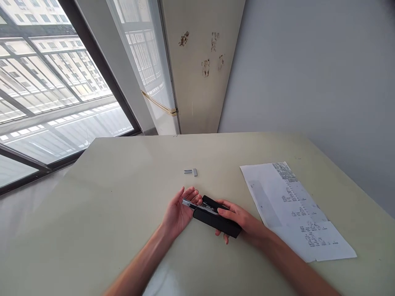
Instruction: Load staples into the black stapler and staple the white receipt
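My right hand (236, 216) grips a black stapler (217, 220) above the table, its thumb lying along the near part. The stapler is opened up, with its metal rail (196, 204) showing and pointing left. Close by that metal end, my left hand (182, 211) is turned palm up with its fingers loosely spread and a little curled. The rail's tip lies in front of the left palm; whether they touch I cannot tell. Farther back on the table lie two small grey strips that look like staples, one (188, 171) flat and one (195, 172) set crosswise beside it.
Printed paper sheets (277, 197) lie on the pale table (92, 213) to the right of my hands. A plain wall (308, 74) rises beyond the right side. At the left is a large window (46, 82), and behind the table stands a beige panel (200, 94) with brown marks.
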`<state>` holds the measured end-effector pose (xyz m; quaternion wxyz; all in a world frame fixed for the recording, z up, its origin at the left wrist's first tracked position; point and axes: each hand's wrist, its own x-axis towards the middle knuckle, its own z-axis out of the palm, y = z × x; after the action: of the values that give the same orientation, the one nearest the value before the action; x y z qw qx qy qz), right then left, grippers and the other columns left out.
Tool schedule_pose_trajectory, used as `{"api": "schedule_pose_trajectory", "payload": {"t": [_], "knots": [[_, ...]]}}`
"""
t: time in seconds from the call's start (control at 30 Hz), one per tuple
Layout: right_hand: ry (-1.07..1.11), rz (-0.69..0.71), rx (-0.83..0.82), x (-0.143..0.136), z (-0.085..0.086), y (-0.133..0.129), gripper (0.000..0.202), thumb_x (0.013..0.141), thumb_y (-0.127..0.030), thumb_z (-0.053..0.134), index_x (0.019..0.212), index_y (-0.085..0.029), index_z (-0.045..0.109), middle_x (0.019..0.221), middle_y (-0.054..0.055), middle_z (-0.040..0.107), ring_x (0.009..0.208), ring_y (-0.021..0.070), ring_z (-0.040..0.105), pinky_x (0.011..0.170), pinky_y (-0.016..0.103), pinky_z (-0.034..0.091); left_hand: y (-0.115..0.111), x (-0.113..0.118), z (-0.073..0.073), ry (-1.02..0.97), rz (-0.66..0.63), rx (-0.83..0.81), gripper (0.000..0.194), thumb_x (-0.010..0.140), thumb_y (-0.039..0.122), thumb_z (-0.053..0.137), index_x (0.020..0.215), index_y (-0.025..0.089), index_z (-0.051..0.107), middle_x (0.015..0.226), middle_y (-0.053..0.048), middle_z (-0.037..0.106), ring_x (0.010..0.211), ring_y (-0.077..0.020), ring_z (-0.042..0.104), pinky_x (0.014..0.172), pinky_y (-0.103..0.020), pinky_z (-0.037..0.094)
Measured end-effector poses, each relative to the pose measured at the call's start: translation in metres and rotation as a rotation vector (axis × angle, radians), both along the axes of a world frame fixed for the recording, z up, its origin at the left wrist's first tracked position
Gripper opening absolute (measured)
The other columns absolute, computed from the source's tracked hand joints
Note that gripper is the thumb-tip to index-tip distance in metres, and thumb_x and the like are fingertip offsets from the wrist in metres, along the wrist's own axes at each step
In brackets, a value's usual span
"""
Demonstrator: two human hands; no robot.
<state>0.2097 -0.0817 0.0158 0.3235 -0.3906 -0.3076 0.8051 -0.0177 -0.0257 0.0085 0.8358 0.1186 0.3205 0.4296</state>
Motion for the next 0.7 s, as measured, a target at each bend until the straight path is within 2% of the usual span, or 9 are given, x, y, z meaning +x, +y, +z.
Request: {"api": "schedule_pose_trajectory", "payload": {"t": [0.1,0.17,0.23,0.3,0.37,0.43,0.57,0.7], "knots": [[0.047,-0.011,0.006,0.003,-0.002,0.002,0.05,0.093,-0.052,0.074,0.131,-0.022,0.062,0.111,0.008,0.071,0.077,0.0183,0.075,0.055,0.026,0.059,0.002,0.001,-0.001,-0.017,0.023,0.017,0.016,0.098,0.031,0.067,0.097,0.015,0.071,0.093,-0.007,0.07,0.091,-0.0173,0.071,0.092,-0.032,0.061],[0.074,-0.04,0.014,0.005,-0.005,0.003,0.052,0.092,-0.052,0.076,0.132,-0.022,0.062,0.105,0.007,0.071,0.074,0.0175,0.074,0.053,0.025,0.057,0.004,0.0,-0.002,-0.026,0.041,0.008,0.015,0.097,0.029,0.067,0.097,0.015,0.071,0.092,-0.007,0.068,0.084,-0.0151,0.069,0.083,-0.028,0.06],[0.086,-0.094,0.012,0.006,-0.007,0.003,0.053,0.089,-0.051,0.078,0.13,-0.022,0.064,0.097,0.006,0.071,0.07,0.0173,0.073,0.05,0.024,0.055,0.006,-0.002,-0.002,-0.035,0.045,0.009,0.016,0.096,0.029,0.068,0.096,0.014,0.07,0.085,-0.004,0.062,0.071,-0.0109,0.061,0.069,-0.023,0.056],[0.086,-0.157,-0.012,0.007,-0.008,0.003,0.05,0.088,-0.05,0.079,0.128,-0.022,0.066,0.094,0.006,0.07,0.068,0.0172,0.071,0.048,0.024,0.052,0.006,-0.004,-0.001,-0.009,0.021,0.055,0.019,0.094,0.032,0.07,0.095,0.014,0.07,0.074,0.001,0.051,0.059,-0.0074,0.046,0.058,-0.02,0.046],[0.083,-0.208,-0.033,0.008,-0.009,0.003,0.048,0.088,-0.049,0.078,0.127,-0.023,0.068,0.097,0.007,0.071,0.069,0.0172,0.07,0.049,0.024,0.052,0.003,-0.006,0.004,0.112,-0.014,0.161,0.023,0.094,0.037,0.07,0.099,0.015,0.07,0.07,0.005,0.039,0.054,-0.0066,0.032,0.051,-0.019,0.036],[0.077,-0.229,-0.034,0.007,-0.008,0.003,0.046,0.09,-0.049,0.076,0.129,-0.024,0.068,0.104,0.009,0.073,0.073,0.0179,0.071,0.053,0.026,0.053,0.0,-0.007,0.009,0.336,-0.033,0.319,0.03,0.096,0.042,0.068,0.114,0.018,0.071,0.07,0.006,0.035,0.055,-0.0081,0.026,0.049,-0.02,0.028],[0.046,-0.212,0.018,0.004,-0.004,0.004,0.049,0.091,-0.049,0.074,0.133,-0.024,0.065,0.112,0.011,0.073,0.085,0.0217,0.073,0.063,0.03,0.056,-0.007,-0.009,0.015,0.739,-0.026,0.639,0.052,0.1,0.047,0.063,0.148,0.027,0.057,0.073,0.005,0.038,0.06,-0.0121,0.03,0.054,-0.024,0.028],[0.012,-0.194,0.06,0.002,-0.002,0.004,0.054,0.092,-0.05,0.072,0.137,-0.023,0.061,0.118,0.013,0.073,0.095,0.026,0.073,0.073,0.035,0.058,-0.008,-0.009,0.015,0.899,-0.033,0.766,0.053,0.101,0.045,0.059,0.151,0.027,0.056,0.075,0.005,0.04,0.062,-0.0126,0.032,0.057,-0.026,0.03]]}}
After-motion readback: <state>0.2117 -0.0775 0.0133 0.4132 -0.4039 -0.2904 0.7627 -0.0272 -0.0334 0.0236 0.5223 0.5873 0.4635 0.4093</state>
